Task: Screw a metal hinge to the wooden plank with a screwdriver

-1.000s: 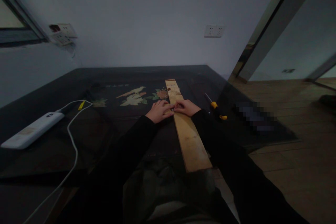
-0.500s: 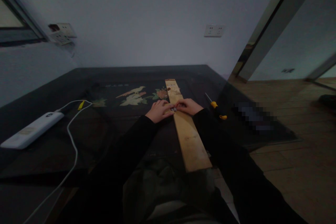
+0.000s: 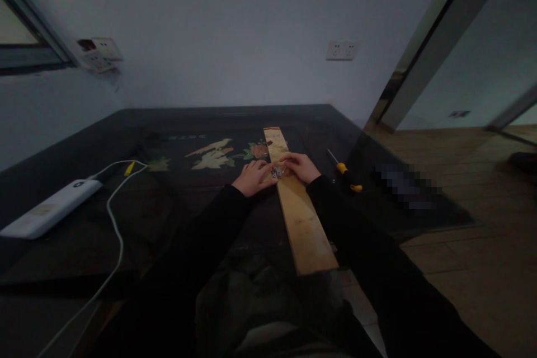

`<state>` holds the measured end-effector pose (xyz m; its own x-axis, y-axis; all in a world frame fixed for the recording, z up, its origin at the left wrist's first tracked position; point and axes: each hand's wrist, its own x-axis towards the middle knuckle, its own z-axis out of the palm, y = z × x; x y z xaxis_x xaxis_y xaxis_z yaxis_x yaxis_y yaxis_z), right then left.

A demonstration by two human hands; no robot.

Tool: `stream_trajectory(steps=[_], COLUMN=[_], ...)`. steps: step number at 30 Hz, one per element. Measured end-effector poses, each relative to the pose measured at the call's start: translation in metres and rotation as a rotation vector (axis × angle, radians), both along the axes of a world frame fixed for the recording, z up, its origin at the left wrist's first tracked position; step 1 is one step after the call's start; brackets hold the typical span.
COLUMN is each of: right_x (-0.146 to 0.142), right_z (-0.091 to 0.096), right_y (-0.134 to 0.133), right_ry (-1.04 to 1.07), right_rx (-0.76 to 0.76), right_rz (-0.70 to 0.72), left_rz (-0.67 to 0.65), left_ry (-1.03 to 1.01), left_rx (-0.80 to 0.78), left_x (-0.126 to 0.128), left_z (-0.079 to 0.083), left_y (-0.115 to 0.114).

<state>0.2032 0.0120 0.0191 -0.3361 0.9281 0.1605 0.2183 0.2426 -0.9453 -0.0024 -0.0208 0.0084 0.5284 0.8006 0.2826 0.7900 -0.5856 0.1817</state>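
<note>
A long, narrow wooden board [image 3: 304,221] lies lengthwise on the dark table, its near end reaching the front edge. On it, about midway, sits a small silvery metal piece with holes [image 3: 276,172], perhaps a hinge; fingers partly cover it. My left hand [image 3: 253,177] rests at the board's left side, thumb and forefinger closed about the metal piece and steadying it. Over the board from the right comes my right hand [image 3: 302,168], its fingertips pinched together just above the metal piece. What they pinch is too small to make out.
A screwdriver [image 3: 344,170] with a yellow and black handle lies right of my right hand. Further right is a pixelated dark object [image 3: 405,185]. A white power strip [image 3: 52,208] and its white cable [image 3: 115,229] lie on the left. A wall [image 3: 226,33] stands behind the table.
My right hand has shifted slightly up and left, its fingers lifting so that more of the metal piece shows. My left hand and the board stay nearly where they were.
</note>
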Motion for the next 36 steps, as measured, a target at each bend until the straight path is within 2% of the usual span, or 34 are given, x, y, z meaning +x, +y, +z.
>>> stream_trajectory(steps=[5, 11, 17, 24, 29, 36], right_x=[-0.002, 0.0, 0.003, 0.004, 0.007, 0.01], right_z=[-0.003, 0.0, 0.004, 0.008, 0.012, 0.019], right_y=[0.001, 0.004, 0.002, -0.001, -0.004, -0.005], right_ry=[0.208, 0.254, 0.093, -0.07, -0.133, -0.2], right_rx=[-0.18, -0.238, -0.185, -0.115, -0.062, 0.062], right_rz=[-0.069, -0.117, -0.068, 0.101, 0.135, 0.056], left_rz=[0.029, 0.046, 0.007, -0.098, -0.148, -0.117], left_ry=[-0.003, -0.04, -0.183, -0.37, -0.367, -0.25], left_rx=[-0.015, -0.031, 0.001, 0.038, 0.062, 0.081], left_x=[0.002, 0.002, 0.002, 0.011, 0.013, 0.014], left_z=[0.001, 0.007, 0.01, 0.016, 0.017, 0.015], left_y=[0.0, -0.001, 0.001, -0.006, -0.008, -0.008])
